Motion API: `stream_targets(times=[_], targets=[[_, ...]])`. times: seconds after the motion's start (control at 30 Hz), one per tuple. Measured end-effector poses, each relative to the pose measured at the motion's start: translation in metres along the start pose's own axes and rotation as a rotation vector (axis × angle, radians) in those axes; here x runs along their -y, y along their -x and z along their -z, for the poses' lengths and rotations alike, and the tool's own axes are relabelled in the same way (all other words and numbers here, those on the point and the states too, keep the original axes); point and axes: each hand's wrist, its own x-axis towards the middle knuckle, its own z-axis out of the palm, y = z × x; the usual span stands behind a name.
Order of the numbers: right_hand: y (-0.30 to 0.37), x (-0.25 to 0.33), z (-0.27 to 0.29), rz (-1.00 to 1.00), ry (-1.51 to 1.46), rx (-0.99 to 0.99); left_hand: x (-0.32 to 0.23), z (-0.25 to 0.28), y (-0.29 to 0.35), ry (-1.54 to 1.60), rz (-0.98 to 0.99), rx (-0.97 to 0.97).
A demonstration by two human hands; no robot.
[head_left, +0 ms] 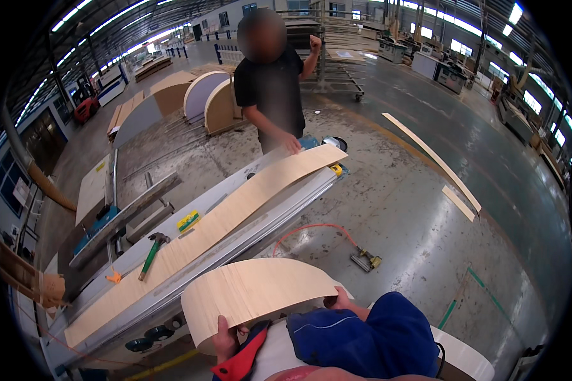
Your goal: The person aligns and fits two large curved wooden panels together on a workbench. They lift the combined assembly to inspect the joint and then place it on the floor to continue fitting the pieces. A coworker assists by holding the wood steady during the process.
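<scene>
I have the curved wooden panel in both hands, right in front of my body, its bowed pale face turned up and away from me. My left hand grips it near its left end, thumb laid over the outer face and fingers curled in behind the lower edge. My right hand is closed on the right end, where the panel tapers down (part of those fingers is hidden behind the edge). So the panel spans the space between my hands, touching both.

Just beyond it stands the long machine bed, with a long wooden strip lying along it. A green-handled hammer rests by the strip's far edge, and near it sits a yellow and green packet, whose contents I can't make out. Across the bed, a co-worker's hand is at the strip's far end.

As for what holds things, a brown carton is at my far left, its inside hidden, and a metal rack behind the co-worker carries stacked boards.
</scene>
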Motion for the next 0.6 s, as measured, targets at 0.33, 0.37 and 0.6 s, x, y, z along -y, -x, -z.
stream_targets(times=[0.33,0.37,0.6], targets=[[0.012,-0.013,-0.029,0.014,-0.051,-0.094,0.005,0.011,-0.006,-0.066,0.009,-0.036],[0.017,-0.017,-0.043,0.061,-0.083,-0.187,0.007,0.018,-0.007,0.005,-0.009,-0.018],[-0.013,-0.004,0.000,0.057,-0.030,-0.138,0.000,0.001,-0.004,-0.023,0.014,-0.055]])
